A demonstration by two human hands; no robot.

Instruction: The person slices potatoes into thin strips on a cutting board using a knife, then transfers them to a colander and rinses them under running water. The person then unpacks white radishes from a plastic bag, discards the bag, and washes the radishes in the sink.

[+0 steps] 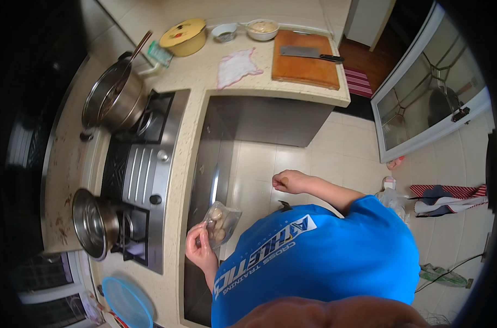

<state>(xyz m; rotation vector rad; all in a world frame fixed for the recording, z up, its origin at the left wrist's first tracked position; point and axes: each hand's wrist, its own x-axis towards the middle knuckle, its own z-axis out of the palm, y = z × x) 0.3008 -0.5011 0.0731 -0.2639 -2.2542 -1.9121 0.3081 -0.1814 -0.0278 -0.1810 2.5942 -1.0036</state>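
My left hand (200, 246) grips the corner of a clear plastic bag (227, 223) at the counter's front edge. Several pale, rounded pieces of food show inside the bag; I cannot tell their kind. My right hand (291, 181) is in front of my body above the tiled floor, its fingers curled in and nothing visible in them. Left of the bag, beyond the counter edge, a metal basin (93, 223) rests on the near burner of the gas stove (143, 174). A deep steel pot (127, 104) with a long-handled utensil in it stands at the far burner.
On the counter are a wooden cutting board (306, 74) with a cleaver (301, 51), a white cloth (237, 69), a filled bowl (263, 30), a smaller bowl (224, 33) and a yellow lidded pot (187, 41). A blue plastic basin (127, 301) is at lower left. A glass-paned door (431, 82) stands at right.
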